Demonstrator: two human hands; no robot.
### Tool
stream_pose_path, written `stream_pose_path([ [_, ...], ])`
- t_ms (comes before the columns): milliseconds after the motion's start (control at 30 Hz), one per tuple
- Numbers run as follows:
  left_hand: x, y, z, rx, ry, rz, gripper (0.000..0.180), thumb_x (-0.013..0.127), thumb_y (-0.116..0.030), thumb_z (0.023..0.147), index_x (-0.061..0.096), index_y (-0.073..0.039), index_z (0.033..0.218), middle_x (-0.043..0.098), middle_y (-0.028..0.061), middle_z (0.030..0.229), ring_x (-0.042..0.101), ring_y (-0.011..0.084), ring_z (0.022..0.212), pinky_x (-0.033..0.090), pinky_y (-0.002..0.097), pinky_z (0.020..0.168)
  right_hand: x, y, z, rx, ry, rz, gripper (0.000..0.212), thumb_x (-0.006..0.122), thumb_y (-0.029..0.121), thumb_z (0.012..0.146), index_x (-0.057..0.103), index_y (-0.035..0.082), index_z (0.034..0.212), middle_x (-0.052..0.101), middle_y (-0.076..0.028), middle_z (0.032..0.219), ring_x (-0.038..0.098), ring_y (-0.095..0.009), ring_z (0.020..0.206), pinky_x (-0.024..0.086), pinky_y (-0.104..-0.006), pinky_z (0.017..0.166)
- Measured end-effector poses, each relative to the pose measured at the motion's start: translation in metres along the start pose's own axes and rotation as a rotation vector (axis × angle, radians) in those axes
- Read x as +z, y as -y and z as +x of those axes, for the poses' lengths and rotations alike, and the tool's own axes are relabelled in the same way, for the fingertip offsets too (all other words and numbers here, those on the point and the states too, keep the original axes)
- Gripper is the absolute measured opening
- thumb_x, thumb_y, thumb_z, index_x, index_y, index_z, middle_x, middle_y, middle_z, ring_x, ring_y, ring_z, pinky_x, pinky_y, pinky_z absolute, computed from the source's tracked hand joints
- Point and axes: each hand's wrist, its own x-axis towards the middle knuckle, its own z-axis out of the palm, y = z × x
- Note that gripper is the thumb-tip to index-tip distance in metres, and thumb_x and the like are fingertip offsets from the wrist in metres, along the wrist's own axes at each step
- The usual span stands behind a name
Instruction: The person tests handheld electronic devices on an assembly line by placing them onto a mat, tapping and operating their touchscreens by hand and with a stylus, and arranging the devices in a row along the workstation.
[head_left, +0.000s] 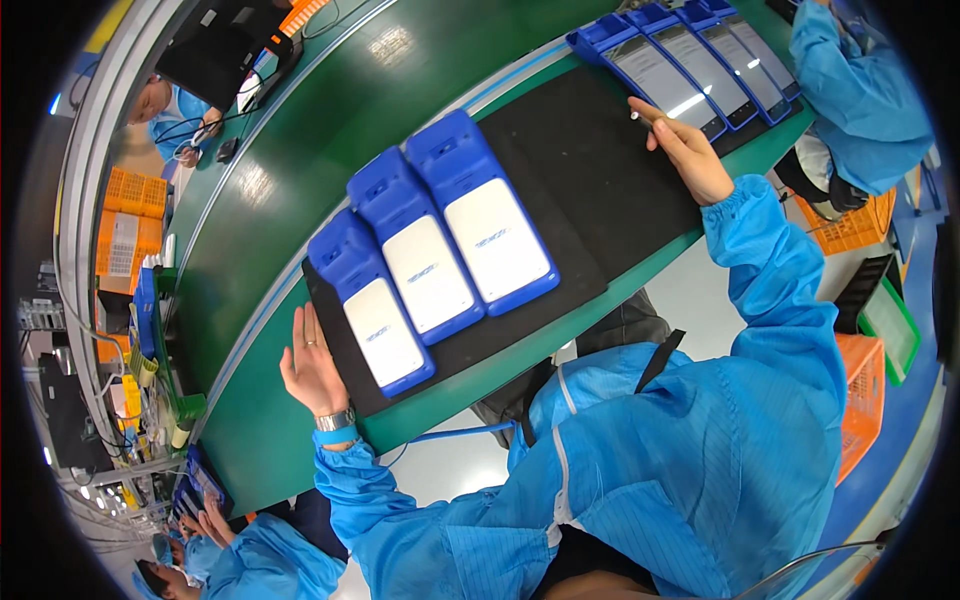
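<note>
Three blue handheld terminals with white panels lie side by side on a black mat (640, 190): a left one (383, 335), a middle one (428, 270) and a right one (490, 235). My left hand (314, 372) is open beside the mat's left edge, near the left terminal, fingers stretched and holding nothing. A metal watch and a blue band circle that wrist. My right hand (692, 160) hovers over the mat's right part, fingers curled around a slim dark stick with a pale tip (637, 117). Just beyond it, several blue-framed terminals with glassy screens (655, 75) stand in a row.
The green bench (330, 130) curves across, with a metal rail along its far side. Co-workers in blue smocks sit at the right (865, 100), lower left (260, 565) and far left. An orange crate (858, 400) and a green-rimmed bin (890, 330) stand at right.
</note>
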Motion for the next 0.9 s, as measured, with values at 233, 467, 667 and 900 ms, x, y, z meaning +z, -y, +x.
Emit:
stream_pose_path([
  [233,0.072,0.053,0.022,-0.009,0.046,0.339,0.062,0.038,-0.029,0.085,0.032,0.012,0.130,0.031,0.0217,0.139,0.020,0.0273,0.135,0.006,0.0325,0.111,-0.008,0.008,-0.001,0.057,-0.102,0.099,0.041,0.041,0.033,0.096,0.053,0.002,0.072,0.036,-0.018,0.138,0.031,-0.024,0.130,0.020,-0.0297,0.106],
  [467,0.114,0.069,0.040,0.033,0.146,0.660,0.062,0.034,-0.034,0.086,0.033,0.009,0.132,0.031,0.0176,0.141,0.019,0.0245,0.135,0.005,0.0313,0.111,-0.026,0.002,0.006,0.017,-0.053,0.071,0.042,0.035,0.037,0.097,0.055,0.003,0.081,0.041,-0.010,0.135,0.040,-0.013,0.110,0.028,-0.0257,0.095],
  [667,0.137,0.093,0.022,0.041,0.184,0.689,0.059,0.032,-0.031,0.087,0.034,0.009,0.131,0.033,0.0175,0.139,0.021,0.0239,0.134,0.008,0.0302,0.110,-0.036,0.008,0.012,0.055,0.003,0.116,0.042,0.035,0.037,0.097,0.052,0.004,0.076,0.041,-0.012,0.135,0.039,-0.015,0.113,0.027,-0.0276,0.099],
  [900,0.144,0.094,0.015,0.023,0.144,0.808,0.062,0.040,-0.034,0.085,0.031,0.001,0.136,0.029,0.0132,0.143,0.011,0.0237,0.137,0.000,0.0356,0.110,-0.028,0.013,0.010,0.052,-0.012,0.084,0.042,0.034,0.036,0.097,0.049,0.006,0.071,0.035,-0.014,0.140,0.046,-0.015,0.107,0.034,-0.0235,0.093],
])
